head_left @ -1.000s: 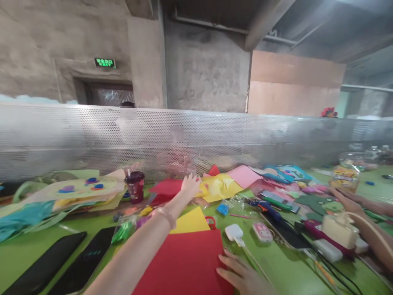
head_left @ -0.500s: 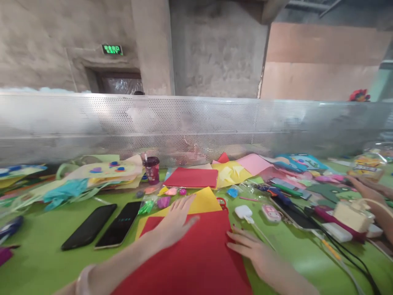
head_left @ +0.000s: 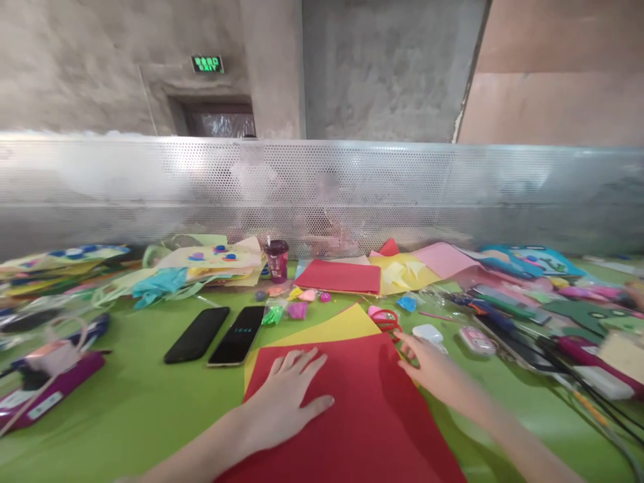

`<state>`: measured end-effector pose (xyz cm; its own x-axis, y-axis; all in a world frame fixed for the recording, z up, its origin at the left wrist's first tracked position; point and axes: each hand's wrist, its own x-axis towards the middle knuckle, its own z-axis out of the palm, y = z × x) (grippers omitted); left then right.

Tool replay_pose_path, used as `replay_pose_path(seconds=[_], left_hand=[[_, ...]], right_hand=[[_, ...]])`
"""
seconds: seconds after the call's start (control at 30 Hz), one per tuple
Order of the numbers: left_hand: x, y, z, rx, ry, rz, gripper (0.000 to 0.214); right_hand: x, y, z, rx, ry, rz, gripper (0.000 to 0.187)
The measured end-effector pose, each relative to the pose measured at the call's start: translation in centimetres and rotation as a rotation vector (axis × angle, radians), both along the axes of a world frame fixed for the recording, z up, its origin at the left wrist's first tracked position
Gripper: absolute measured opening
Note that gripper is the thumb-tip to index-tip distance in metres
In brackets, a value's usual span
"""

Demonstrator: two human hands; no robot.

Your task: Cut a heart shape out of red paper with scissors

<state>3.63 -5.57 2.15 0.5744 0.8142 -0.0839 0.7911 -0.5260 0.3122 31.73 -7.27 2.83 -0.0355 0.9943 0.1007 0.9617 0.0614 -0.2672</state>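
My left hand (head_left: 286, 399) lies flat and open on a large red paper sheet (head_left: 362, 416) in front of me, fingers spread. My right hand (head_left: 427, 362) rests open at the sheet's upper right corner, its fingertips reaching toward red-handled scissors (head_left: 385, 318). A yellow sheet (head_left: 332, 327) sticks out from under the red one. Beyond lie a second red sheet (head_left: 339, 276) and yellow paper with sticky notes (head_left: 405, 272).
Two black phones (head_left: 219, 333) lie left on the green table (head_left: 125, 396). A dark cup (head_left: 276, 259), coloured paper piles (head_left: 201, 261), a glue gun (head_left: 477, 305), cables and small items crowd the back and right. A perforated metal screen (head_left: 322, 188) closes the far side.
My left hand drew back from the far yellow paper and settled flat on the red sheet. My right hand slid up toward the scissors. The view tilted down and panned left.
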Motion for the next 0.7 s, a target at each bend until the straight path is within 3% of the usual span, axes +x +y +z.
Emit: replay_pose_path(seconds=[0.13, 0.23, 0.37, 0.53, 0.7], left_hand=[[-2.2, 0.2, -0.3, -0.037, -0.013, -0.033, 0.077], [-3.7, 0.6, -0.5, -0.103, 0.002, -0.142, 0.077], [-4.3, 1.7, -0.3, -0.110, 0.016, -0.214, 0.082], [-4.3, 2.7, -0.6, -0.037, -0.048, -0.272, 0.078], [-4.4, 2.7, -0.7, -0.035, -0.061, -0.259, 0.079]], right_hand=[[-1.0, -1.9, 1.0, -0.059, 0.021, 0.079, 0.040], [-1.1, -1.1, 2.7, -0.046, -0.071, 0.187, 0.030], [-1.7, 5.8, 3.9, 0.133, -0.272, 0.226, 0.029], [-3.8, 16.2, 2.2, 0.143, -0.432, 0.193, 0.036], [-4.3, 21.3, 0.8, 0.103, -0.533, 0.266, 0.028]])
